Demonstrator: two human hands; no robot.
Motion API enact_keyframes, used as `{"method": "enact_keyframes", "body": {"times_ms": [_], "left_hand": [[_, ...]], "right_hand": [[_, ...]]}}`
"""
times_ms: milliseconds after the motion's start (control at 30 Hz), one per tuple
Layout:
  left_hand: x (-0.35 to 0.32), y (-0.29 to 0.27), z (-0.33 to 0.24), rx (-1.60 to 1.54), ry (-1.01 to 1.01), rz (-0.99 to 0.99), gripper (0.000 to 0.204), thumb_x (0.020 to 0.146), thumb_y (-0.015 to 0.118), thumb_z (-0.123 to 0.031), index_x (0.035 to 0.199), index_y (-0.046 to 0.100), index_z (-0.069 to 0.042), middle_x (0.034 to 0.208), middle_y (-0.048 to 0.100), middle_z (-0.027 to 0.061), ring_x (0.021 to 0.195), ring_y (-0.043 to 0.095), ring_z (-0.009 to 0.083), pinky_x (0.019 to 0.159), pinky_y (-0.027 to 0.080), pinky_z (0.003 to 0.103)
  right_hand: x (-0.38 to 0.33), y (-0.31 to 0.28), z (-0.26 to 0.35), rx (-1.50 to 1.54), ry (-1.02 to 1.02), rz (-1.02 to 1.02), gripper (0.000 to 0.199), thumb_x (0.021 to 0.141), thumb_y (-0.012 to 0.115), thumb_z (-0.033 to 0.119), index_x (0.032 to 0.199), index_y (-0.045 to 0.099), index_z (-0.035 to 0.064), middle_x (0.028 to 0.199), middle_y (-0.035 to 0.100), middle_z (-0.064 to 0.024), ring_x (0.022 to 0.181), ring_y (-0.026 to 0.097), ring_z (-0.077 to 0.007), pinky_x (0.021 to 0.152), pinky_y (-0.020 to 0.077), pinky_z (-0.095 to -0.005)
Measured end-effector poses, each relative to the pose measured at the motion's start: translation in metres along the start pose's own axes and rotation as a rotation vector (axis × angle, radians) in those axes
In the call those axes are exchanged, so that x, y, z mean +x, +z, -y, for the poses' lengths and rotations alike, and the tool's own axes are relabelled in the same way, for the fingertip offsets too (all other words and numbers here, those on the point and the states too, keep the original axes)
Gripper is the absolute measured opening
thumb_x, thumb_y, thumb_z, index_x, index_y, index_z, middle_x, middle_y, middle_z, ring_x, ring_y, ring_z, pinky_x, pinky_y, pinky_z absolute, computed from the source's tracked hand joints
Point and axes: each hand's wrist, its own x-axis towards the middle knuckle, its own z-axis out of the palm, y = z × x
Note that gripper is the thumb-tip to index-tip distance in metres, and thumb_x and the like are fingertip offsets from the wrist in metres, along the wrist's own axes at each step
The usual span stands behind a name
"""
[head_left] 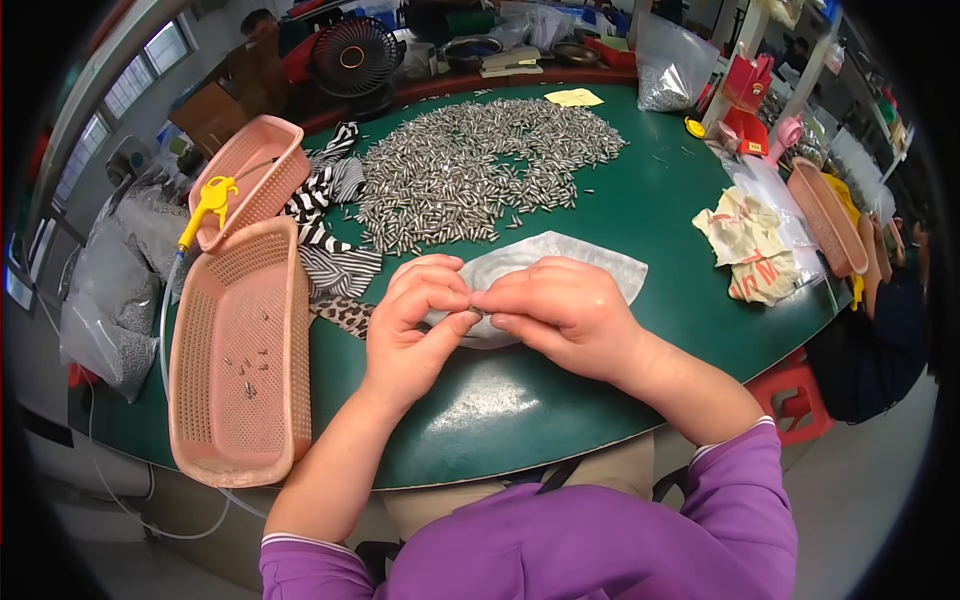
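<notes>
Both my hands meet over a whitish sheet [610, 268] on the green table. My left hand [408, 318] pinches with thumb and forefinger, and the fingertips of my right hand [575, 308] press in from the other side. Between them a bit of a small metal part [479, 311] shows; the fingers hide most of it. Just beyond lies a wide heap of small silvery cylindrical metal parts [430, 185]. To my left stands a long pink plastic basket [240, 300] with a few such parts on its bottom.
A second pink basket [262, 150] with a yellow air gun [212, 203] sits behind the first. Striped cloth [340, 265] lies beside them. At right are a crumpled cream cloth [750, 245] and another basket [825, 215]. A black fan [355, 60] stands at the back.
</notes>
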Motion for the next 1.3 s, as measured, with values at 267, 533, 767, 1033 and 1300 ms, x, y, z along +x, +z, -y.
{"method": "enact_keyframes", "body": {"times_ms": [267, 533, 767, 1033, 1300], "left_hand": [[0.005, -0.002, -0.009, 0.199, 0.111, 0.102, 0.013, 0.072, 0.071, -0.001, 0.08, 0.062, -0.006, 0.087, 0.063, 0.0043, 0.104, 0.057, 0.0263, 0.092, 0.043, 0.038], [0.004, -0.003, -0.002, 0.075, 0.047, -0.015, 0.013, 0.072, 0.071, 0.0, 0.081, 0.063, -0.004, 0.087, 0.063, 0.0047, 0.102, 0.058, 0.026, 0.091, 0.043, 0.038], [0.002, -0.002, -0.001, 0.075, 0.041, -0.036, 0.015, 0.071, 0.071, 0.001, 0.081, 0.062, -0.004, 0.086, 0.062, 0.0055, 0.101, 0.058, 0.0269, 0.09, 0.044, 0.038], [0.006, -0.004, -0.003, 0.181, 0.118, 0.041, 0.015, 0.071, 0.071, 0.001, 0.082, 0.061, -0.004, 0.087, 0.062, 0.0067, 0.1, 0.058, 0.0277, 0.089, 0.044, 0.038], [0.01, -0.006, -0.004, 0.293, 0.194, 0.074, 0.016, 0.07, 0.071, 0.002, 0.08, 0.061, -0.003, 0.086, 0.062, 0.0075, 0.096, 0.059, 0.0279, 0.086, 0.045, 0.038]], "right_hand": [[0.002, -0.001, -0.001, -0.285, -0.107, -0.101, 0.023, 0.074, 0.069, 0.007, 0.097, 0.066, 0.0092, 0.088, 0.066, -0.0028, 0.078, 0.063, -0.0214, 0.066, 0.0512, -0.0347], [0.0, 0.003, 0.002, 0.022, 0.077, -0.072, 0.019, 0.079, 0.068, 0.002, 0.098, 0.069, 0.0039, 0.091, 0.069, -0.0082, 0.081, 0.065, -0.0219, 0.072, 0.0506, -0.0317], [0.001, 0.005, 0.002, 0.101, 0.108, -0.043, 0.019, 0.079, 0.068, 0.003, 0.098, 0.07, 0.0039, 0.093, 0.07, -0.0087, 0.084, 0.066, -0.0209, 0.075, 0.0511, -0.0317], [0.0, 0.005, 0.002, -0.013, 0.019, -0.057, 0.02, 0.078, 0.069, 0.003, 0.098, 0.069, 0.0055, 0.091, 0.069, -0.0076, 0.078, 0.065, -0.0218, 0.072, 0.0507, -0.0333], [-0.004, 0.01, 0.008, 0.191, 0.364, -0.032, 0.019, 0.079, 0.066, 0.011, 0.098, 0.069, 0.0122, 0.085, 0.067, -0.0056, 0.076, 0.063, -0.0246, 0.069, 0.0504, -0.0354]]}}
